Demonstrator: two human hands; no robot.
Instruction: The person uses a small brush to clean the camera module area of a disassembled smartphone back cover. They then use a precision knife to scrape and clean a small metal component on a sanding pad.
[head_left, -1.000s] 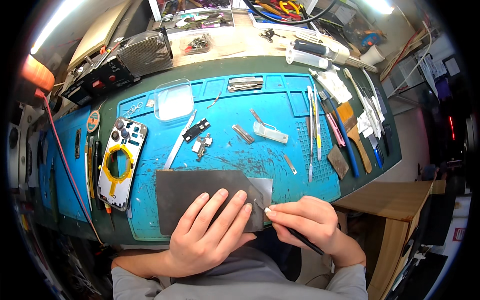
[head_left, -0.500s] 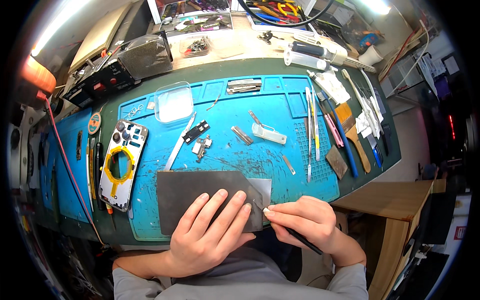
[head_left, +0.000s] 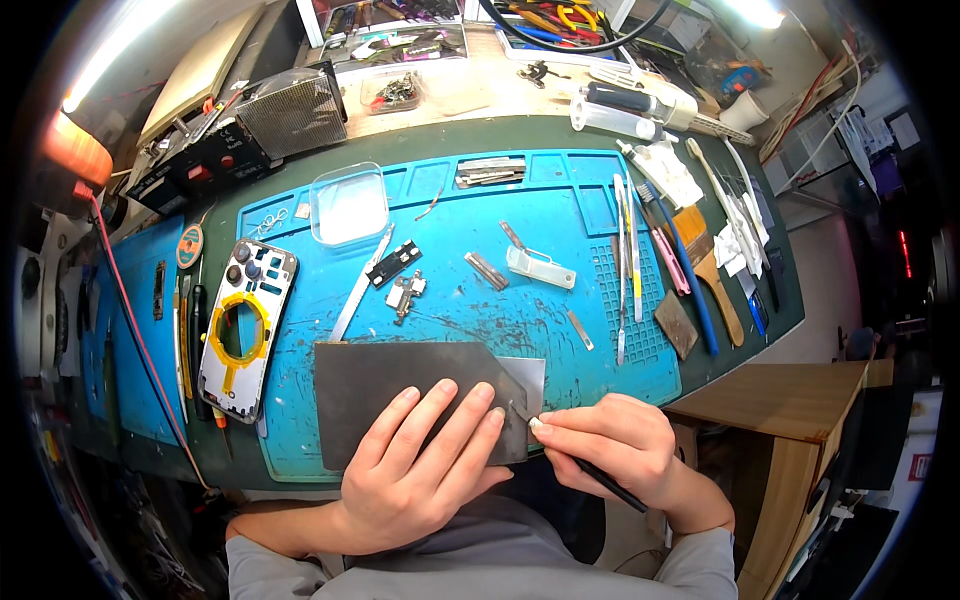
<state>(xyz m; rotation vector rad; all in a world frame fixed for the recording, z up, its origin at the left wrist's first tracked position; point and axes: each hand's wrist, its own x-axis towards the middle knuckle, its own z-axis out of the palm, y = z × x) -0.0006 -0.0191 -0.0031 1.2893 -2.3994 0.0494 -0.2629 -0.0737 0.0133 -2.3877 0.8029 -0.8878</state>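
From my remote head view, I record the left hand [head_left: 425, 480] laid with fingers extended on a dark sheet [head_left: 375, 385], grasping nothing. The right hand [head_left: 630, 445] pinches a slim black tool [head_left: 612, 485], its tip at the sheet's right edge; I cannot tell whether it makes contact. The dark sheet lies across the near edge of a blue mat [head_left: 480, 320], with a silver plate [head_left: 534, 375] showing beyond its cut corner. I note a white phone housing [head_left: 214, 370] to the left and a clear case [head_left: 545, 267] farther up the mat.
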